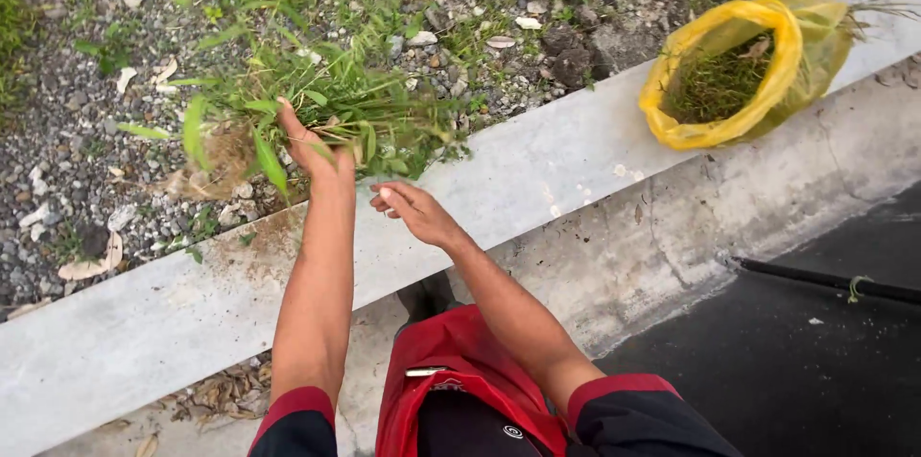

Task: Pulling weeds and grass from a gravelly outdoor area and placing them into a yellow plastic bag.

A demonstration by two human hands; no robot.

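While the left hand (312,152) clenches a leafy green uprooted weed bunch (317,107) over gravel, the right hand (411,210) hangs open just beside it.

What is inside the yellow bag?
The yellow bag lies open on the concrete curb. Inside you can see a pile of green grass and weeds. The plastic and the top layer cover whatever lies deeper down.
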